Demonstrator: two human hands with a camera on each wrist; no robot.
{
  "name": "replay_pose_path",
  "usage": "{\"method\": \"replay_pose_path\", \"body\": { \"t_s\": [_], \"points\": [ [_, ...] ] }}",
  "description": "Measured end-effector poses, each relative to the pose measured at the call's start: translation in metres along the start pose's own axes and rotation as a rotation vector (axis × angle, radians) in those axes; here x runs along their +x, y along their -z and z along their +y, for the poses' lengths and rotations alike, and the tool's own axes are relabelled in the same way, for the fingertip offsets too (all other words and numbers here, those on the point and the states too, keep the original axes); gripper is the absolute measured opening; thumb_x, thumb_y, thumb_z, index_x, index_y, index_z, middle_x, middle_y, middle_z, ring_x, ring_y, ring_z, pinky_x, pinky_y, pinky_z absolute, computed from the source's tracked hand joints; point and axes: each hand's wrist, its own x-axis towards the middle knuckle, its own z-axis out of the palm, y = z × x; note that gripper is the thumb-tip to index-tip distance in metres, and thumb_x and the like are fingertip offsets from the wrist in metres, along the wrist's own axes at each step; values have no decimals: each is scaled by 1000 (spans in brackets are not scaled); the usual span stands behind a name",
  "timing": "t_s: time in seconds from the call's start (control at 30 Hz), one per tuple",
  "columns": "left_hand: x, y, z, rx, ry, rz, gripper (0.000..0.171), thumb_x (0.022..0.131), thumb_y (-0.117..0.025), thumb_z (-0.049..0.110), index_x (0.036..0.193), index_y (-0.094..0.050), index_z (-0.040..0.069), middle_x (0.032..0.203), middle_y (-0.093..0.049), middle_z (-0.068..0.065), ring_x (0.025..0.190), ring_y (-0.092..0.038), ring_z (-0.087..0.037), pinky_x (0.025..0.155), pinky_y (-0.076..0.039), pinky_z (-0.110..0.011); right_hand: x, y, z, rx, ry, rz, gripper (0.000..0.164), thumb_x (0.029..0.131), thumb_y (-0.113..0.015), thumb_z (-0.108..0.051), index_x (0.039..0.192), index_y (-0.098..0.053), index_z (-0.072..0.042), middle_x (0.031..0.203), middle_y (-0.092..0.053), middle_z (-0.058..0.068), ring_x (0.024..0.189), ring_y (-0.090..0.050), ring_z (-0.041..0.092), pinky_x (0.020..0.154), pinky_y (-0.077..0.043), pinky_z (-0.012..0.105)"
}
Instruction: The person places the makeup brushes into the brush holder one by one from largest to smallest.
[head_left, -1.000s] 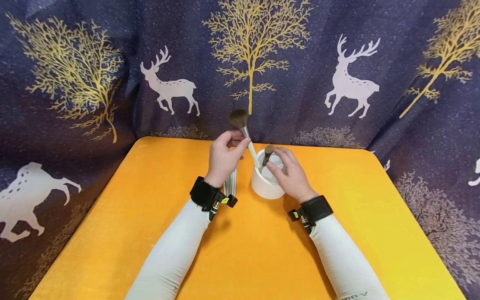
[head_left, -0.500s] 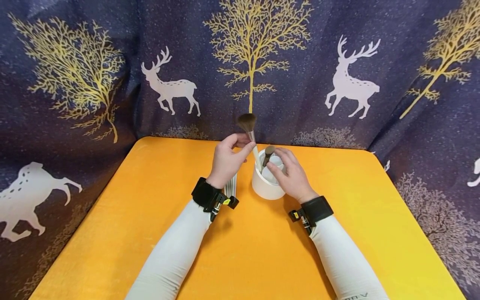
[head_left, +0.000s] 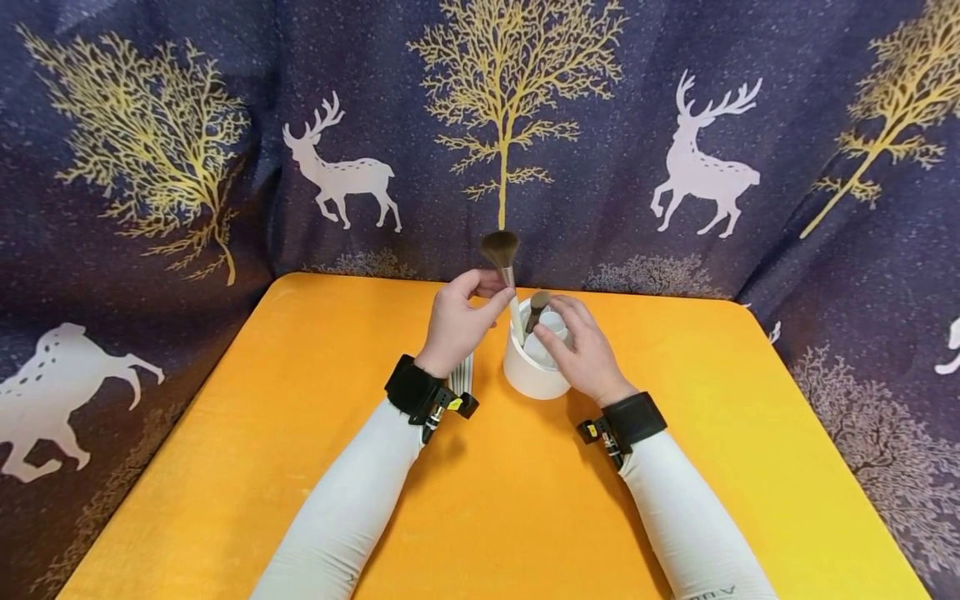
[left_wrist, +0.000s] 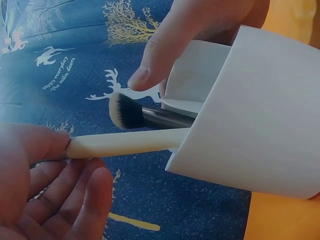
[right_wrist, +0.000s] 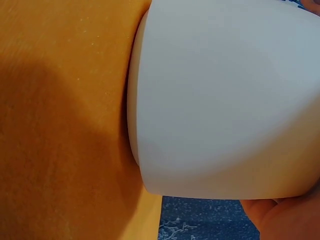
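Note:
My left hand pinches a large makeup brush near its metal collar, bristles up. Its pale handle leans down into a white round brush holder, the lower end hidden behind the wall. My right hand grips the right side of that holder, thumb over the rim and fingers on the far side. A shorter dark-handled brush stands tilted inside, beside the pale handle. In the right wrist view the holder's smooth wall fills most of the picture.
Several thin light-coloured handles lie on the orange table, partly under my left wrist. White dividers split the holder's inside. Behind the table's far edge hangs a dark blue curtain with deer and trees.
My left hand has moved slightly right and toward the holder, bringing the large brush down and more upright with its handle deeper inside. The right hand and holder have stayed in place.

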Motion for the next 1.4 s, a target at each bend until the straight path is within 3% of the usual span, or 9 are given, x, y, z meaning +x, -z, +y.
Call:
{"method": "replay_pose_path", "body": {
  "t_s": [0.3, 0.67, 0.8, 0.93, 1.07, 1.2, 1.4],
  "points": [
    [0, 0, 0, 10, -5, 6, 21, 107, -79, 17, 125, -77, 5, 111, -78, -7, 95, -73, -18, 70, -64, -32, 0, 0, 1, -8, 4, 12, 61, 121, -41, -45, 164, -51, -2, 166, -48, 20, 153, -48, 41, 122, -42, 62],
    [1, -2, -2, 35, -17, -6, 20, 106, -80, 15, 122, -78, 4, 109, -79, -7, 92, -73, -18, 68, -63, -32, 1, -2, 3, -4, 22, 45, 54, 123, -37, -34, 161, -54, 0, 165, -50, 20, 153, -48, 39, 126, -37, 58],
    [1, -2, -2, 69, -17, -12, 18, 104, -82, 16, 120, -79, 7, 108, -80, -4, 97, -73, -18, 80, -60, -34, 1, -2, 2, -4, 22, 45, 54, 123, -37, -34, 161, -55, 0, 165, -50, 21, 153, -48, 39, 126, -37, 58],
    [2, -3, -1, 103, 3, -49, 17, 105, -81, 19, 118, -81, 9, 109, -80, -2, 103, -72, -18, 95, -55, -39, 1, -2, 2, -1, 19, 46, 54, 123, -36, -34, 161, -54, 1, 165, -50, 21, 153, -48, 40, 126, -37, 59],
    [1, -1, -1, 130, 49, -85, 26, 108, -78, 29, 125, -80, 9, 114, -79, -2, 108, -71, -18, 97, -55, -42, 1, -3, 2, -4, 23, 49, 54, 123, -36, -33, 161, -54, 1, 164, -51, 21, 153, -49, 39, 126, -37, 58],
    [1, 4, 0, 113, 86, -66, 39, 111, -71, 40, 133, -77, 8, 119, -77, -4, 109, -70, -20, 92, -58, -42, 1, -2, 2, -5, 41, 56, 52, 123, -38, -31, 160, -56, 1, 162, -53, 21, 152, -50, 39, 126, -38, 57],
    [4, 18, -8, 111, 112, -16, 37, 114, -67, 38, 133, -76, 7, 118, -76, -7, 107, -70, -22, 92, -58, -39, 0, -2, 2, -3, 53, 65, 49, 123, -40, -28, 159, -57, 1, 161, -54, 21, 151, -51, 39, 126, -38, 56]
  ]
}}
